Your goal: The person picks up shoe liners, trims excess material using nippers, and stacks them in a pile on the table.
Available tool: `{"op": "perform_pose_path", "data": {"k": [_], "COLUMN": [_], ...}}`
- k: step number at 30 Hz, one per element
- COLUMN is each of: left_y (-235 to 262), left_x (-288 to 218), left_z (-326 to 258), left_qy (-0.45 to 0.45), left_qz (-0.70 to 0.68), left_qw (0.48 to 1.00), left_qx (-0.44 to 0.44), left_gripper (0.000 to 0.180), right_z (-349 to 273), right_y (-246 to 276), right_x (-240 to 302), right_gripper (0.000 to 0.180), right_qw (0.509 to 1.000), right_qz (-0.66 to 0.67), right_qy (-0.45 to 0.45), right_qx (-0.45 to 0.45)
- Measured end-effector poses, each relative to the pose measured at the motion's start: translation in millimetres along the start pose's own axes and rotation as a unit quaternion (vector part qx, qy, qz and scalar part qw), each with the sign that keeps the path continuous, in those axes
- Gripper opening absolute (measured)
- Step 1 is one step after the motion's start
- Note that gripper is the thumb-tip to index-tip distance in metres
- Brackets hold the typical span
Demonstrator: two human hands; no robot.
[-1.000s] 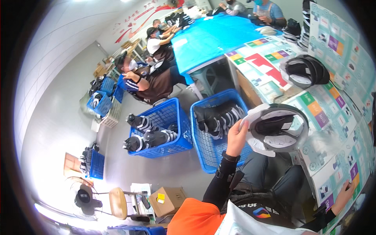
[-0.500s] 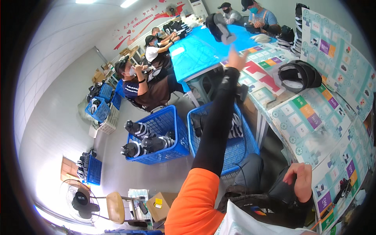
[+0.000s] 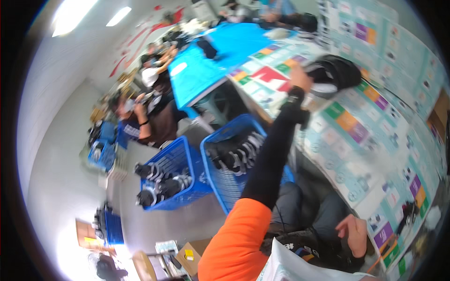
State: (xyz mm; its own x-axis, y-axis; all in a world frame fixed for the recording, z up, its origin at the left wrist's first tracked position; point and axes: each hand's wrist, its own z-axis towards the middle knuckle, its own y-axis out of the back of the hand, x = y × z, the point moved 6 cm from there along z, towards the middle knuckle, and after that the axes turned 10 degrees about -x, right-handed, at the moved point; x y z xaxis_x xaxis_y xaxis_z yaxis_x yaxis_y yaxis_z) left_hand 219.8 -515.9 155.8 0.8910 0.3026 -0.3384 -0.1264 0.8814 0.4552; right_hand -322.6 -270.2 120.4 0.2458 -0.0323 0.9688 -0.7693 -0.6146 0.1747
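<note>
My left hand (image 3: 301, 78) reaches far out over the patterned table cover at the end of a black-sleeved arm. It is blurred and right beside a black shoe-like piece (image 3: 341, 71) with a pale inside; whether the fingers touch or grip it does not show. Low on the right, near the table's edge, my right hand (image 3: 354, 234) hangs with loosely bent fingers apart and nothing in it. Farther off, a dark shoe-like piece (image 3: 206, 48) lies on the blue tabletop (image 3: 229, 42).
Two blue baskets (image 3: 196, 161) with black-and-white shoes (image 3: 241, 153) stand on the floor left of my arm. A seated person (image 3: 140, 119) works beyond them, others around the blue table. Small dark tools (image 3: 408, 213) lie near my right hand. A cardboard box (image 3: 193, 250) is lower left.
The dark piece that was in the air past my left hand now lies on the blue tabletop. My left hand has moved right to the other black piece. The whole view has shifted.
</note>
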Motion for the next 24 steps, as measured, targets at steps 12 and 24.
{"op": "perform_pose_path", "data": {"k": [12,24], "left_y": [-46,-20], "left_x": [-60,-127], "left_z": [20,25], "left_qy": [-0.026,-0.347], "left_qz": [0.099,-0.021], "left_qw": [0.993,0.933], "left_qx": [0.064,0.094], "left_gripper": [0.060,0.043], "right_z": [35,52], "right_y": [12,-3], "right_x": [-10,0], "right_gripper": [0.026,0.019], "right_qw": [0.999,0.998], "right_qz": [-0.021,-0.044], "right_qy": [-0.027,0.044], "right_qx": [-0.018,0.016]}}
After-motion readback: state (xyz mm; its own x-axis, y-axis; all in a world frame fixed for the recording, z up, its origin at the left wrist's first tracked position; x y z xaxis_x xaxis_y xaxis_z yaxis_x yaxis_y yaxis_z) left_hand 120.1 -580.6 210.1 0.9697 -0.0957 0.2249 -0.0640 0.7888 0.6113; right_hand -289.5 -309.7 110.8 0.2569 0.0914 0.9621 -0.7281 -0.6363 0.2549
